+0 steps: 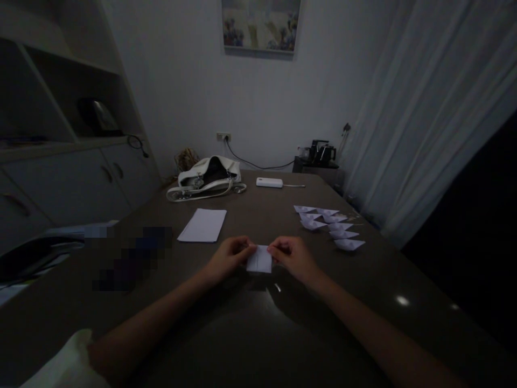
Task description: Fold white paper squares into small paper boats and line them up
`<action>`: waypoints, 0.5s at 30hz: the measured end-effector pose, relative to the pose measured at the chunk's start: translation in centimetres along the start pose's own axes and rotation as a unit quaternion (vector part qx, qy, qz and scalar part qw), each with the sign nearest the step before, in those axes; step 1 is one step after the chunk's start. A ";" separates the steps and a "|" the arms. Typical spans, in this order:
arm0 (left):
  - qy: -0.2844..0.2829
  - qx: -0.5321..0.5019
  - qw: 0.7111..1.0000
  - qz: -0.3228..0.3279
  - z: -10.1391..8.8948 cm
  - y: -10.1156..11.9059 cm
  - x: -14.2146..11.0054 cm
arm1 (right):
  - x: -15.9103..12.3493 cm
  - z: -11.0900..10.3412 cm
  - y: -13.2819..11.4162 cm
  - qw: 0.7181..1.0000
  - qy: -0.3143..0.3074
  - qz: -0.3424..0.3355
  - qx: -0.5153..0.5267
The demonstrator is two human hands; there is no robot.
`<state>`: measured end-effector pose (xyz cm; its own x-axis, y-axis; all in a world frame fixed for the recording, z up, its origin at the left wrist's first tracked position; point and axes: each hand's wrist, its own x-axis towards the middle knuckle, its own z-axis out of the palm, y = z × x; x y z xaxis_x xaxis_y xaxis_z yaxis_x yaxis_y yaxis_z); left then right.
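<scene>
Between my two hands is a small folded piece of white paper [259,261], roughly square, held just over the dark tabletop. My left hand [232,256] pinches its upper left corner between thumb and fingers. At the upper right corner my right hand [294,257] grips it the same way. A stack of white paper sheets [202,225] lies flat beyond my left hand. Several folded paper boats [341,234] stand in rows on the table, beyond and to the right of my right hand.
A white handbag [210,178] rests at the table's far left, beside a white power bank [269,182] with a short cable. The brown table [363,312] reaches toward the wall. Cabinets [68,178] line the left; a sheer curtain [428,97] hangs on the right.
</scene>
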<state>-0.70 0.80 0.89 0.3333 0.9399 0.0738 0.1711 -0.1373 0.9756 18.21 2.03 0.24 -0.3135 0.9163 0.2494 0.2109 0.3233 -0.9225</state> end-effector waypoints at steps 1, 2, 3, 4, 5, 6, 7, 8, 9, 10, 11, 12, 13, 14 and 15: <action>-0.012 0.010 1.000 0.005 -0.1 -0.1 0.0 | 0.0 -0.1 0.0 1.000 -0.009 0.009 0.007; -0.018 0.018 1.000 0.013 -0.2 -0.1 0.1 | 0.1 -0.1 0.0 1.000 -0.015 0.017 0.018; -0.019 0.024 0.999 0.022 -0.3 -0.1 0.1 | 0.1 -0.1 0.1 0.999 -0.018 0.024 0.030; -0.018 0.026 0.999 0.028 -0.4 -0.1 0.1 | 0.1 0.0 0.1 0.999 -0.020 0.030 0.041; -0.017 0.027 0.999 0.031 -0.4 -0.1 0.1 | 0.1 0.1 0.1 0.998 -0.025 0.034 0.047; -0.015 0.028 0.999 0.031 -0.4 -0.1 0.1 | 0.1 0.2 0.1 0.998 -0.031 0.036 0.049; -0.015 0.028 0.999 0.029 -0.4 -0.1 0.1 | 0.1 0.2 0.2 0.998 -0.036 0.036 0.047; -0.018 0.028 0.999 0.025 -0.4 -0.1 0.1 | 0.0 0.2 0.2 0.998 -0.038 0.031 0.038; -0.022 0.024 0.999 0.019 -0.3 -0.1 0.1 | 0.0 0.2 0.2 0.999 -0.036 0.021 0.025; -0.029 0.020 0.999 0.011 -0.3 -0.1 0.0 | 0.0 0.2 0.2 0.999 -0.031 0.010 0.009; -0.040 0.017 0.999 0.005 -0.3 -0.1 0.0 | 0.0 0.1 0.2 1.000 -0.024 -0.001 -0.005; -0.053 0.016 0.998 0.001 -0.3 -0.1 -0.1 | 0.0 0.0 0.1 1.000 -0.019 -0.010 -0.018; -0.065 0.019 0.998 0.000 -0.3 0.0 -0.1 | -0.1 -0.1 0.1 0.999 -0.017 -0.015 -0.024; -0.072 0.028 0.997 0.002 -0.3 0.1 -0.2 | -0.1 -0.1 0.0 1.000 -0.017 -0.016 -0.020; -0.071 0.041 0.997 0.008 -0.3 0.2 -0.2 | -0.1 -0.1 0.0 1.000 -0.019 -0.012 -0.006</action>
<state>-1.04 0.66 1.10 0.4641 0.8842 0.0531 0.2373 -0.1819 0.9543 18.36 1.98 0.30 -0.3544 0.8981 0.2603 0.2136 0.3488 -0.9125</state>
